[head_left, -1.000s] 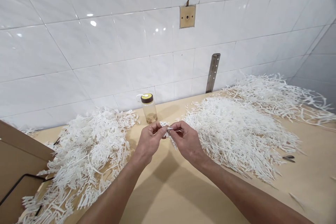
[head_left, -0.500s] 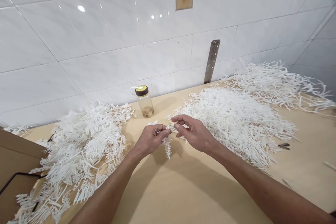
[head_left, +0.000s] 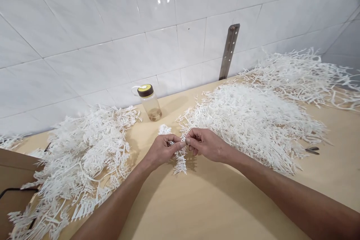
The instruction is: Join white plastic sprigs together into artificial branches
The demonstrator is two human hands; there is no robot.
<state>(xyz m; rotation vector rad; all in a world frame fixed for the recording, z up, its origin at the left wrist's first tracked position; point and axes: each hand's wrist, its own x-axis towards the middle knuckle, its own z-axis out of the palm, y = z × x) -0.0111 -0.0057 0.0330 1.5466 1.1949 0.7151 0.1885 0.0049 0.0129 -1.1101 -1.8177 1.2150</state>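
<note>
Head view: both hands meet over the middle of the pale wooden bench [head_left: 213, 202]. The left hand [head_left: 163, 150] and the right hand [head_left: 206, 144] pinch one white, comb-toothed plastic strip [head_left: 180, 162] at the same spot. The left fingers [head_left: 176, 145] and right fingers [head_left: 191, 141] are pressed together on its upper part, tip almost against tip. From that pinch the strip hangs down and slightly toward the person. Its long axis is close to upright in the picture, and its lower end is at or just above the bench. A white tuft shows just behind the left knuckles; I cannot tell whether it belongs to the same strip. Both hands are equally near, since both hold it.

Counted:
- Two hands and one held strip.
- Three heaps of white plastic strips:
  - a loose heap [head_left: 81, 157] left of the left forearm;
  - a denser heap [head_left: 253, 123] just beyond the right hand;
  - a stringier heap [head_left: 303, 78] in the far right corner.
- One clear plastic bottle with a yellow-and-brown lid [head_left: 150, 101], upright near the white tiled wall [head_left: 84, 45], between the left and middle heaps.
- One perforated metal bracket [head_left: 229, 50] fixed on that wall.
- One small dark metal tool [head_left: 312, 150], lying on the bench just right of the middle heap, well apart from both hands.
- One brown cardboard box [head_left: 11, 172] at the left edge
</note>
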